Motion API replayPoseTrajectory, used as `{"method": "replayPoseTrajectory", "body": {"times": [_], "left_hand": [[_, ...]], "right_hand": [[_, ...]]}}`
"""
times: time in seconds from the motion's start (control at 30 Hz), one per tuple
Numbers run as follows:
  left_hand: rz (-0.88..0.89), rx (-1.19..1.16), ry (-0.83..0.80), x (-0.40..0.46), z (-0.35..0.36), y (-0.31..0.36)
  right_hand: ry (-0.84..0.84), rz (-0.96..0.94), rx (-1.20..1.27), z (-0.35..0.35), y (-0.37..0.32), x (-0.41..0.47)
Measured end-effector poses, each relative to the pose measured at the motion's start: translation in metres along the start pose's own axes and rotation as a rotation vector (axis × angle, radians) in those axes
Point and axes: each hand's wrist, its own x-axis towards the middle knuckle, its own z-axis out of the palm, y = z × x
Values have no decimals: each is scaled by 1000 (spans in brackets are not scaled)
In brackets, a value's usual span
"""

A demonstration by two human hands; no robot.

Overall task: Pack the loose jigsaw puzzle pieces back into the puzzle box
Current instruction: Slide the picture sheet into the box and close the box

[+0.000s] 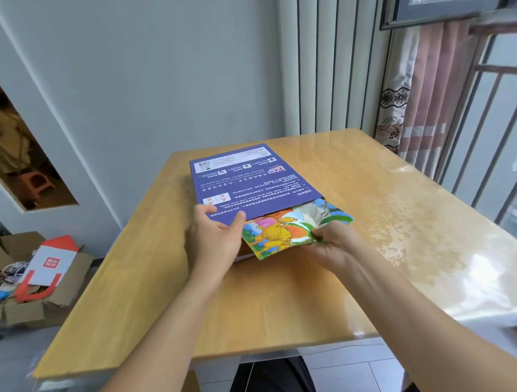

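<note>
A flat purple puzzle box [243,178] with white print lies on the wooden table [375,218], its open end toward me. My left hand [214,238] grips the near edge of the box, thumb on top. A colourful folded sheet [287,227] with orange and green cartoon print sticks halfway out of the box's open end. My right hand [331,246] pinches the sheet's near right corner. No loose puzzle pieces are visible; the box's inside is hidden.
A glossy clear cover lies over the table top. Cardboard boxes [27,282] with cables and a red-and-white paper bag sit on the floor at left. A window with bars and a curtain [421,92] stand at right. My legs show under the table's near edge.
</note>
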Motion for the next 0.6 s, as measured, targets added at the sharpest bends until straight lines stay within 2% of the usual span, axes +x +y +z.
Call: {"method": "replayPoseTrajectory", "body": {"times": [0.03, 0.1, 0.2, 0.27, 0.6], "left_hand": [[113, 99, 53, 3, -8, 0], [259, 262, 14, 13, -17, -5], [285, 510, -235, 29, -15, -16], [302, 615, -295, 37, -11, -24], [443, 643, -76, 44, 0, -19]], "right_hand": [[6, -12, -13, -6, 4, -5], [14, -23, -2, -16, 11, -11], [-3, -4, 36, -26, 17, -16], [-18, 12, 45, -23, 15, -12], [16, -32, -98, 27, 5, 14]]}}
